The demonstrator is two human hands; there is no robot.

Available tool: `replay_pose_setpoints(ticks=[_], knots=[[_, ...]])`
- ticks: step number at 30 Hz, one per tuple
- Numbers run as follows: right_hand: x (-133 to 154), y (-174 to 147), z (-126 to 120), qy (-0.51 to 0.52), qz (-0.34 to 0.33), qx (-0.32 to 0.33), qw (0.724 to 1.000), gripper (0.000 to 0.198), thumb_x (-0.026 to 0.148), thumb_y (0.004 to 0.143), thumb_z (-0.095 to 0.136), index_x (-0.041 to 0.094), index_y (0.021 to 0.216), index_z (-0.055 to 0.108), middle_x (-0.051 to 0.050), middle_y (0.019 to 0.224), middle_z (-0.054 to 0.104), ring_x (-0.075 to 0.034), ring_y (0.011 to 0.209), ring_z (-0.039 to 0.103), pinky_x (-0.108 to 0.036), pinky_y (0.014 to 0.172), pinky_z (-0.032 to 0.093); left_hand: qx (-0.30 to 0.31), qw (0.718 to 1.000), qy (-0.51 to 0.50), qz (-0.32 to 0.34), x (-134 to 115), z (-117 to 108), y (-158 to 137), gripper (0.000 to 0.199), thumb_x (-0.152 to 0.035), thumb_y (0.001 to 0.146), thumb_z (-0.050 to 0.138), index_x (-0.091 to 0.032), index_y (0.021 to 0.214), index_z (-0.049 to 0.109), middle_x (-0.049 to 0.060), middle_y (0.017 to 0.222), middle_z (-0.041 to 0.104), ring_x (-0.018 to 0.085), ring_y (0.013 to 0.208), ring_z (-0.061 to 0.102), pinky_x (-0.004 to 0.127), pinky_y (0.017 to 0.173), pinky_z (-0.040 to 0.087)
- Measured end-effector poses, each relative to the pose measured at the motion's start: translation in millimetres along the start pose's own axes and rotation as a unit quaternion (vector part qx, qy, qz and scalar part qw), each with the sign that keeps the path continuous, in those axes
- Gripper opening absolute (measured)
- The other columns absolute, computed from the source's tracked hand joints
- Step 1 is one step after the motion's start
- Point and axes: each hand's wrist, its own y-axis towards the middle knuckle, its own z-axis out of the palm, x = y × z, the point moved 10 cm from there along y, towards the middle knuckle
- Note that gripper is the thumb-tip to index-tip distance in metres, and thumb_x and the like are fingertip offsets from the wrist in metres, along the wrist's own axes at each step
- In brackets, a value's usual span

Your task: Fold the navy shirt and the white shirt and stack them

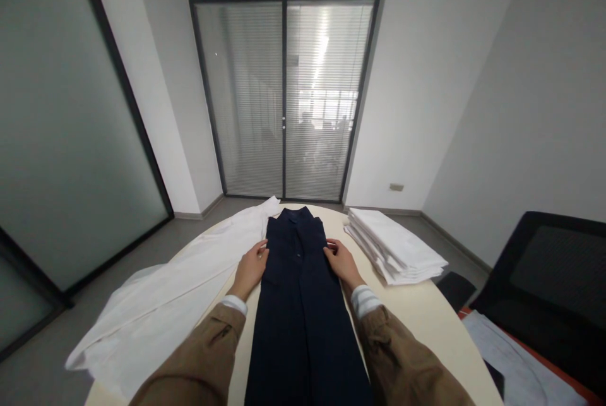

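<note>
A: Nearest item?
B: Navy garment (300,317), one, laid lengthwise on the pale table (407,311), collar (294,216) at its far end.
A: Hands?
B: Left hand (250,269) on the garment's left edge, right hand (344,265) on its right. Both touch it; whether either pinches the fabric, I cannot tell.
A: Flanking pieces?
B: White cloth (156,305), spread, left of the garment. Mesh-backed chair (558,286), well right of it. Folded white stack (395,238), right of its upper part.
A: Farthest?
B: Glazed partition (255,109) with blinds, beyond the garment.
</note>
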Motion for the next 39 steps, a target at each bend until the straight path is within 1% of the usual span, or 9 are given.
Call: replay_pose_setpoints(ticks=[4,7,13,16,19,23,27,34,39], knots=[[-8,16,-6,-0.034,0.033,-0.018,0.999,0.041,0.044,0.083,0.058,0.018,0.113,0.066,-0.012,0.107,0.073,-0.025,0.101,0.067,-0.034,0.087,0.049,-0.017,0.999,0.017,-0.046,15,0,15,0.041,-0.038,0.091,0.054,-0.018,0.125,0.062,0.013,0.106,0.074,0.026,0.100,0.069,0.034,0.086,0.049],[-12,25,-9,-0.077,0.071,-0.009,0.994,0.044,0.055,0.077,0.063,0.020,0.101,0.071,-0.011,0.099,0.074,-0.028,0.096,0.068,-0.034,0.078,0.048,-0.013,0.997,0.021,-0.070,23,2,24,0.036,-0.043,0.088,0.057,-0.018,0.111,0.068,0.014,0.099,0.075,0.027,0.095,0.070,0.033,0.082,0.048],[-14,33,6,-0.072,0.094,0.076,0.990,0.033,0.048,0.069,0.074,0.019,0.060,0.059,-0.002,0.058,0.064,-0.018,0.063,0.064,-0.025,0.057,0.039,0.019,0.994,-0.021,-0.109,33,17,35,0.022,-0.038,0.080,0.068,-0.017,0.087,0.072,0.011,0.085,0.076,0.024,0.077,0.071,0.029,0.069,0.047],[-9,33,12,-0.032,0.093,0.099,0.990,0.027,0.039,0.072,0.074,0.019,0.065,0.056,0.001,0.053,0.060,-0.014,0.050,0.059,-0.023,0.051,0.039,0.034,0.987,-0.069,-0.139,38,26,37,0.019,-0.031,0.079,0.068,-0.014,0.087,0.069,0.008,0.075,0.073,0.019,0.053,0.066,0.027,0.055,0.045],[-1,28,15,0.011,0.109,0.128,0.986,0.021,0.034,0.079,0.069,0.020,0.075,0.054,0.003,0.049,0.057,-0.013,0.043,0.058,-0.022,0.046,0.040,0.038,0.980,-0.129,-0.150,33,29,35,0.020,-0.029,0.079,0.069,-0.013,0.090,0.066,0.005,0.071,0.071,0.015,0.044,0.062,0.023,0.047,0.042],[14,16,16,0.067,0.136,0.172,0.973,0.014,0.032,0.089,0.058,0.020,0.086,0.049,0.000,0.054,0.063,-0.016,0.048,0.064,-0.022,0.044,0.045,0.046,0.964,-0.215,-0.152,18,31,29,0.025,-0.030,0.083,0.066,-0.014,0.101,0.059,0.007,0.085,0.071,0.016,0.051,0.068,0.021,0.045,0.043],[25,6,20,0.179,0.156,0.194,0.952,0.014,0.032,0.095,0.051,0.023,0.101,0.043,-0.006,0.082,0.074,-0.017,0.064,0.071,-0.028,0.056,0.055,0.055,0.943,-0.293,-0.146,1,35,27,0.028,-0.029,0.086,0.065,-0.017,0.107,0.051,0.009,0.095,0.067,0.021,0.070,0.074,0.024,0.055,0.054],[51,11,14,0.306,0.048,0.176,0.935,0.026,0.043,0.088,0.063,0.026,0.102,0.051,-0.005,0.109,0.069,-0.018,0.110,0.064,-0.035,0.091,0.053,0.051,0.922,-0.373,-0.090,-30,30,28,0.024,-0.029,0.086,0.066,-0.021,0.105,0.054,0.008,0.117,0.062,0.019,0.100,0.070,0.030,0.084,0.056],[58,5,7,0.375,0.022,0.174,0.910,0.034,0.044,0.078,0.072,0.026,0.103,0.057,-0.002,0.114,0.064,-0.020,0.117,0.058,-0.039,0.100,0.049,0.100,0.888,-0.440,-0.084,-50,33,14,0.031,-0.035,0.085,0.066,-0.022,0.110,0.052,0.010,0.130,0.057,0.023,0.110,0.066,0.038,0.094,0.053]])
